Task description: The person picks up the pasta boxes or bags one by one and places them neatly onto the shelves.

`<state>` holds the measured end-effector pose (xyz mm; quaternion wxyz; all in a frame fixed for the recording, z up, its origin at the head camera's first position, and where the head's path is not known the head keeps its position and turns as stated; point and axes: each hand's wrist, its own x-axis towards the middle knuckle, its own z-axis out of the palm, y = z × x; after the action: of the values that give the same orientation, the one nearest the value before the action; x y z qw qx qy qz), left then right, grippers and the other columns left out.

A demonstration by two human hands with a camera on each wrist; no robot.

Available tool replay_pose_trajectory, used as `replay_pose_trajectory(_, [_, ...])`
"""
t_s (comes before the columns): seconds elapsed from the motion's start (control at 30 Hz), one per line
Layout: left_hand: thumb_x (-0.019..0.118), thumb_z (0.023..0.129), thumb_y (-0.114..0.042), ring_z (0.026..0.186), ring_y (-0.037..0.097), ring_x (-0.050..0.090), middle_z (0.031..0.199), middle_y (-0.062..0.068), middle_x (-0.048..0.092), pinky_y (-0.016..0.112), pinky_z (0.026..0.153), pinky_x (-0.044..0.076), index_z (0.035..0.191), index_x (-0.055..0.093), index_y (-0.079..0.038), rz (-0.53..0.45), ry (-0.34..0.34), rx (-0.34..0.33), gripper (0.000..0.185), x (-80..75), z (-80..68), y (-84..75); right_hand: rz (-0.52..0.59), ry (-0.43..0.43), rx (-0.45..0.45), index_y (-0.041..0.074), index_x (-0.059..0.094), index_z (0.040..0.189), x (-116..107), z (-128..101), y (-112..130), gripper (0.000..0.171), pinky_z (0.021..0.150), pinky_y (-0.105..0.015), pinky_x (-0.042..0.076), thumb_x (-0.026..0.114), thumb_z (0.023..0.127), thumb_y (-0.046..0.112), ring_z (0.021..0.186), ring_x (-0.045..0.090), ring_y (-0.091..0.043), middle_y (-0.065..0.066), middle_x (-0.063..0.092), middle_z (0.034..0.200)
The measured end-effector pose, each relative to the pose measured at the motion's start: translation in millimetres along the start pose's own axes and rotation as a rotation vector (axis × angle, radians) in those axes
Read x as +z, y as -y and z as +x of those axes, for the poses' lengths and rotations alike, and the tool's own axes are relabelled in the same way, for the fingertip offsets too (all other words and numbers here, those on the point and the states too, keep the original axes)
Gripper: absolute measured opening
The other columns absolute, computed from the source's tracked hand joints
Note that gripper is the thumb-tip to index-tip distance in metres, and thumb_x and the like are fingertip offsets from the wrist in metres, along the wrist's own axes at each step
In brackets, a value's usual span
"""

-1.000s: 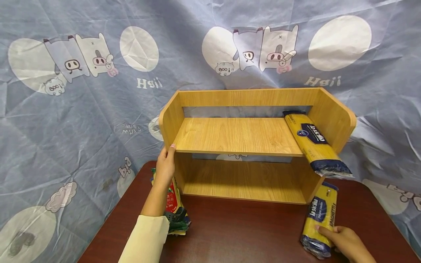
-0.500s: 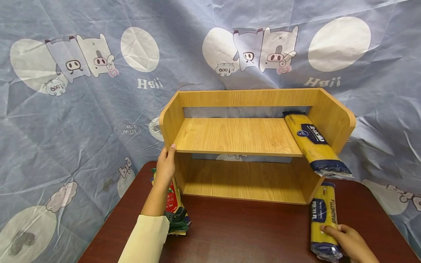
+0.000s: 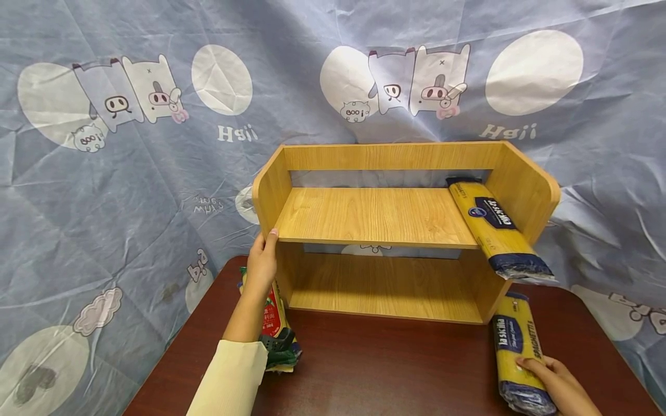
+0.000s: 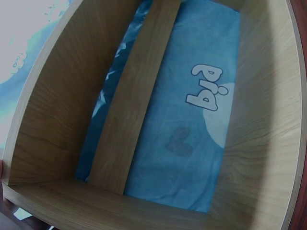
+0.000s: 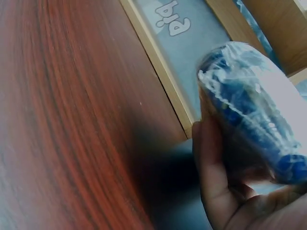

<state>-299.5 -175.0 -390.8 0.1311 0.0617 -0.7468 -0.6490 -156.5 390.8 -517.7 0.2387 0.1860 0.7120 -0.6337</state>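
Clearly the right hand [image 3: 554, 381] grips the long yellow-and-blue plastic spaghetti packet [image 3: 516, 352] near its end, on the dark red-brown wooden counter [image 3: 390, 370]. Stiff but brittle, with slick wrapping, it likely carries better held mid-length. Meanwhile the left hand [image 3: 262, 261], fingers straight, rests against the light wooden two-tier shelf [image 3: 374, 216].

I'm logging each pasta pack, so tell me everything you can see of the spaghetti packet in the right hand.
The spaghetti packet is a long, narrow yellow plastic pack with dark blue crimped ends and a blue oval label reading "la sicilia", with "SPAGHETTI" along one side. It lies lengthwise at the right of the dark wooden table, its far end by the wooden shelf. The right hand grips its near end.
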Motion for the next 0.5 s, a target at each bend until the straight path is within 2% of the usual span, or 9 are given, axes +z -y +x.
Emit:
replay_pose_trajectory(0.1, [0.047, 0.1, -0.062, 0.133, 0.033, 0.051, 0.143, 0.011, 0.057, 0.055, 0.114, 0.038, 0.151, 0.046, -0.033, 0.0, -0.001, 0.001, 0.059, -0.2, 0.0, -0.2, -0.013, -0.031, 0.022, -0.007, 0.032, 0.14, 2.8, -0.5, -0.2, 0.073, 0.076, -0.038, 0.059, 0.046, 0.103, 0.054, 0.083, 0.069, -0.018, -0.002, 0.069, 0.091])
replay_pose_trajectory(0.2, [0.047, 0.1, -0.062, 0.134, 0.033, 0.051, 0.143, 0.011, 0.057, 0.055, 0.115, 0.037, 0.15, 0.046, -0.033, 0.003, -0.003, -0.002, 0.059, -0.5, -0.5, -0.5, -0.025, -0.063, 0.032, -0.009, 0.012, 0.148, 5.3, -0.8, 0.6, 0.085, 0.078, -0.038, 0.058, 0.047, 0.103, 0.054, 0.086, 0.068, -0.018, -0.002, 0.068, 0.093])
replay_pose_trajectory(0.5, [0.047, 0.099, -0.063, 0.131, 0.034, 0.053, 0.141, 0.012, 0.058, 0.056, 0.112, 0.04, 0.15, 0.047, -0.032, 0.001, 0.006, -0.014, 0.06, -0.7, -0.2, -1.5, 0.035, -0.031, 0.027, -0.007, 0.004, 0.151, -2.5, -0.7, -1.7, 0.087, 0.08, -0.037, 0.057, 0.047, 0.104, 0.051, 0.089, 0.066, -0.018, 0.0, 0.066, 0.096])
